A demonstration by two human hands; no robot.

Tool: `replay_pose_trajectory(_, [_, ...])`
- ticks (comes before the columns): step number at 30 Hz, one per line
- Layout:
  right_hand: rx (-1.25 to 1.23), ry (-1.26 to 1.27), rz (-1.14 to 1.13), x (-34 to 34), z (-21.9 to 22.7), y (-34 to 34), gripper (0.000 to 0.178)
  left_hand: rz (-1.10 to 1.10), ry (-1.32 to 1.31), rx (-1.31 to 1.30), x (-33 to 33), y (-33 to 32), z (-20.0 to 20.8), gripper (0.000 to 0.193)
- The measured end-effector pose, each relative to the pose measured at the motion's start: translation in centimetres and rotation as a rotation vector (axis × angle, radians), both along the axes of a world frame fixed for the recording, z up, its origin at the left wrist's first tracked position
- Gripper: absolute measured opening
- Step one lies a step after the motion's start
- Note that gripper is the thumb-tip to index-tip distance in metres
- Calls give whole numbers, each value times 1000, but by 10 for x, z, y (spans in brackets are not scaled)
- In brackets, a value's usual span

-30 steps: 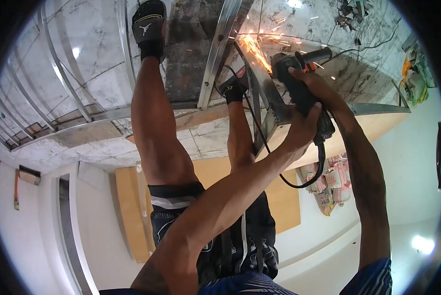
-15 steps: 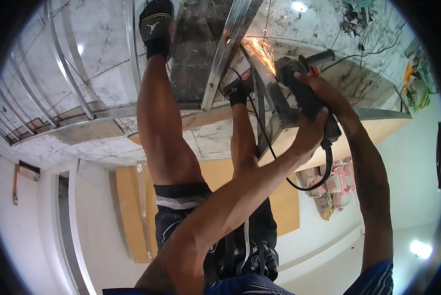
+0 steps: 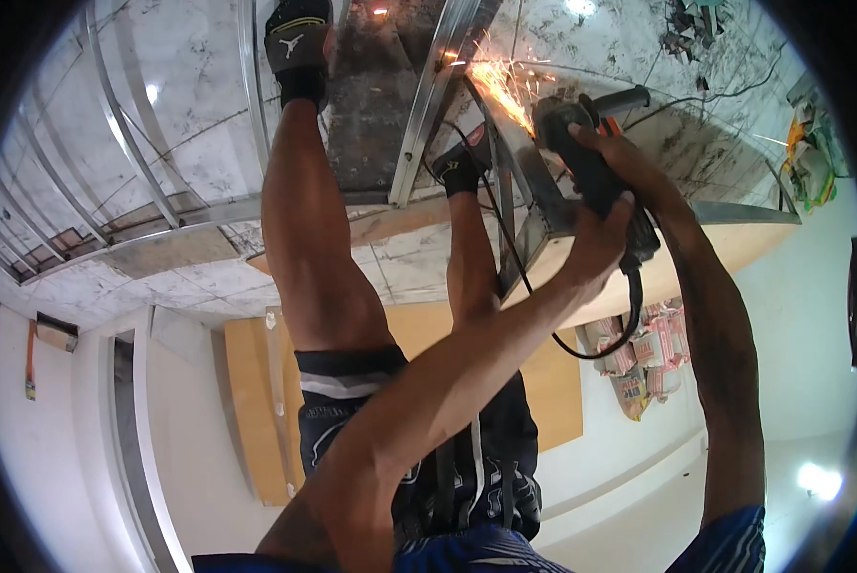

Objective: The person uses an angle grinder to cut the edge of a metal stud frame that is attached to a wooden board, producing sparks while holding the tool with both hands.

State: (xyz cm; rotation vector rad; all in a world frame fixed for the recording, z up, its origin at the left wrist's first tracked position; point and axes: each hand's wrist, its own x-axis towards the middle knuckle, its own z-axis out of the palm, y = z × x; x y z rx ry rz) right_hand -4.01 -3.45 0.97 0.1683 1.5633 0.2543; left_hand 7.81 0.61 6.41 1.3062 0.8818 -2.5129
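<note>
Both of my hands are closed around a black angle grinder [image 3: 593, 177] with a side handle [image 3: 623, 98]. My right hand [image 3: 618, 160] grips its body close to the head. My left hand [image 3: 604, 237] wraps the rear part, beside the power cord [image 3: 636, 315]. The grinder's disc side meets a grey metal bar [image 3: 516, 145] of a frame; the exact contact point is hidden by glare and the tool's head. Orange sparks [image 3: 501, 86] spray from there, up and to the left. A pale board [image 3: 629, 272] adjoins the frame beneath my hands.
My feet stand on either side of a long metal channel [image 3: 428, 105]. A metal lattice [image 3: 123, 124] lies on the marbled tile floor at left. The black cord loops near my right foot [image 3: 462, 167]. Stacked sacks [image 3: 653, 349] and broken debris [image 3: 688, 38] are at right.
The grinder and both hands have shifted slightly away from me along the metal bar. The spark spray is wider, and a glowing spot now shows beyond the channel.
</note>
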Motion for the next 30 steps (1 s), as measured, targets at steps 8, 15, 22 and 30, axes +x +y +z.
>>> replay_pose_trajectory(8, [-8, -16, -4, -1, -3, -4, 53, -24, 9, -23, 1, -4, -7, 35])
replay_pose_trajectory(15, [-34, -22, 67, -2, -3, 4, 52, -2, -43, -32, -1, 1, 1, 38])
replay_pose_trajectory(22, [-26, -52, 29, 0, 0, 4, 53, -4, -165, -59, -7, 11, 14, 46])
replay_pose_trajectory(30, [-20, -30, 50, 0, 3, -2, 55, -4, -72, -28, -8, 16, 6, 43])
